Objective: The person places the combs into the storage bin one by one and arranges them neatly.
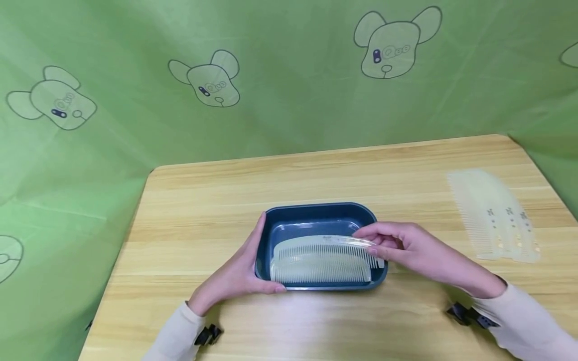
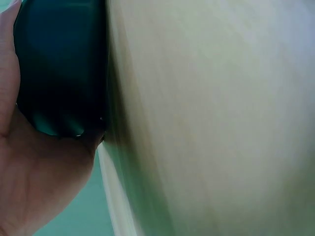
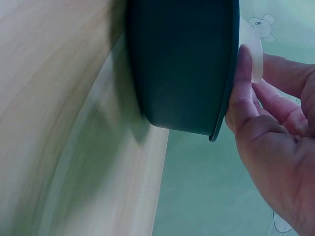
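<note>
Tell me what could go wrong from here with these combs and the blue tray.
The right hand pinches the upper comb only near one end, so it might slip or swing.

Its teeth overlap the lower comb in the head view, so they could catch and drag it.

The left hand grips just one end of the tray; a bump at the other end could turn it.

Backdrop (image 1: 289, 120): green sheeting, kinda wrinkly, cartoon animal heads (image 1: 393, 42) on it (those ears (image 1: 370, 30) are huge lol)
Desk (image 1: 217, 200): pale wood grain, rounded far corners (image 1: 501, 142)
Light: soft glare (image 1: 311, 313) on the desk
</note>
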A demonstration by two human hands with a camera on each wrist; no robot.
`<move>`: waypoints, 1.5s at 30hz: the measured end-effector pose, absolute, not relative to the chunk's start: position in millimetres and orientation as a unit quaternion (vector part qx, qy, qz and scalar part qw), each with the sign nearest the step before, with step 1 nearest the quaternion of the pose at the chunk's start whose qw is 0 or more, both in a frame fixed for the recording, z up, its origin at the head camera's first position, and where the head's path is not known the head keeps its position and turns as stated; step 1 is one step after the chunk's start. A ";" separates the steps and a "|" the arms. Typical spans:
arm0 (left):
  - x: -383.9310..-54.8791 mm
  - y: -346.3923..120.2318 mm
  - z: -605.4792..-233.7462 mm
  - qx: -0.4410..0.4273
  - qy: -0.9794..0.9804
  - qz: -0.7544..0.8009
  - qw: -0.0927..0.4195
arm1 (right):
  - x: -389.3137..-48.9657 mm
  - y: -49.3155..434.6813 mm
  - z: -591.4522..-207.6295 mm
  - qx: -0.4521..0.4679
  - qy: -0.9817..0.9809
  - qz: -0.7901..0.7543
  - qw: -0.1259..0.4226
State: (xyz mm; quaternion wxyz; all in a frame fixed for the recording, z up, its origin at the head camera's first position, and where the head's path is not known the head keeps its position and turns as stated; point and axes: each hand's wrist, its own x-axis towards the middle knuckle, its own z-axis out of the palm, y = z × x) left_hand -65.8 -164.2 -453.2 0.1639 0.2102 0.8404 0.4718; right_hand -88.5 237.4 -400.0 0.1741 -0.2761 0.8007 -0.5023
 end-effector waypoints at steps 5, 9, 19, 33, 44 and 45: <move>-65.6 -164.0 -454.3 0.210 0.841 0.470 0.166 | -90.4 233.4 -398.7 -0.302 0.798 -0.489 0.183; -65.5 -164.2 -454.4 0.210 0.841 0.469 0.166 | -91.2 230.2 -398.6 -0.308 0.796 -0.484 0.194; -66.9 -164.1 -454.3 0.214 0.841 0.470 0.163 | -93.0 225.5 -401.4 -0.331 0.791 -0.481 0.185; -66.7 -163.4 -454.8 0.219 0.842 0.467 0.156 | -91.8 221.4 -401.2 -0.365 0.816 -0.421 0.151; -66.6 -163.4 -453.6 0.218 0.842 0.467 0.158 | -92.8 216.2 -393.6 -0.395 0.832 -0.349 0.170; -66.6 -163.5 -453.5 0.217 0.843 0.467 0.158 | -92.9 215.7 -393.0 -0.396 0.834 -0.345 0.172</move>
